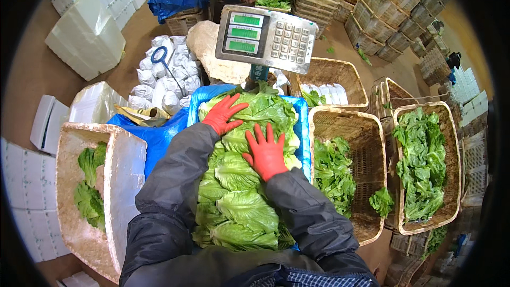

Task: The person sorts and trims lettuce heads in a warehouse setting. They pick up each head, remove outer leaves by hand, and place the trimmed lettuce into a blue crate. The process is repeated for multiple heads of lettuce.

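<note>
Red gloves cover both of my hands. My left hand [224,114] lies with spread fingers on the upper left of a heap of green lettuce heads [247,207]. Lower and to the right, my right hand [266,153] rests flat on the same lettuce, its fingers apart. The heads are packed in rows in a container lined with blue plastic [304,135]. Beyond its far edge stands a scale's display and keypad unit [266,39] with lit green screens. The container's near end is hidden by my jacket.
At my left is a worn foam box [127,191] with loose leaves. At my right are plastic baskets [368,167] holding lettuce [422,163]. White wrapped bundles [169,75] lie beyond the blue sheet. Stacked baskets [382,12] and foam boxes [87,36] stand farther back.
</note>
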Motion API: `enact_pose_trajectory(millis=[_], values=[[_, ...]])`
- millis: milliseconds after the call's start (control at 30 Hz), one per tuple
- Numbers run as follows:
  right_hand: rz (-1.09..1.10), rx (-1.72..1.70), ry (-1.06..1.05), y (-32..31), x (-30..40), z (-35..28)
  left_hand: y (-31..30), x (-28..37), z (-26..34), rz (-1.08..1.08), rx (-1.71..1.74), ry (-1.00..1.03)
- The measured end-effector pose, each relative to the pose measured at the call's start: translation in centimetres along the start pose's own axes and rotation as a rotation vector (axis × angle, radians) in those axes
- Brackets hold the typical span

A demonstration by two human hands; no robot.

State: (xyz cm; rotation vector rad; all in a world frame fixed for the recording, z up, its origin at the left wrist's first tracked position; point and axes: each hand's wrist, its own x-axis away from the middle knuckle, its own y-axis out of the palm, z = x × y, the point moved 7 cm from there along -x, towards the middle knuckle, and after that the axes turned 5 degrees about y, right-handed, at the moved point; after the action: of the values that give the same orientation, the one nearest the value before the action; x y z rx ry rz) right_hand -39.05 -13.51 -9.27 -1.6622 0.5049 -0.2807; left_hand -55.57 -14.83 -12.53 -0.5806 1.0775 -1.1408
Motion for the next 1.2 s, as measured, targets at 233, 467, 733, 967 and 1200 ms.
enact_pose_trajectory(millis=[233, 467, 733, 967, 1200], values=[[0.056, -0.108, 0.107, 1.6, 4.6, 0.6, -0.6, -1.8, 1.2, 0.047, 0.274, 0.03], [0.145, -0.235, 0.124, 2.5, 4.7, 1.4, 1.7, 0.1, -1.4, -0.044, 0.859, -0.231], [0.151, -0.318, 0.149, 2.8, 4.8, 1.9, -0.3, -0.1, -0.3, 0.257, 0.322, -0.474], [0.188, -0.419, 0.162, 3.1, 5.3, 2.2, 3.9, 10.8, -5.0, 1.444, 1.736, -0.776], [0.242, -0.328, 0.145, 2.5, 5.4, 2.3, -3.3, -2.3, 8.4, 0.224, 0.692, 0.06]])
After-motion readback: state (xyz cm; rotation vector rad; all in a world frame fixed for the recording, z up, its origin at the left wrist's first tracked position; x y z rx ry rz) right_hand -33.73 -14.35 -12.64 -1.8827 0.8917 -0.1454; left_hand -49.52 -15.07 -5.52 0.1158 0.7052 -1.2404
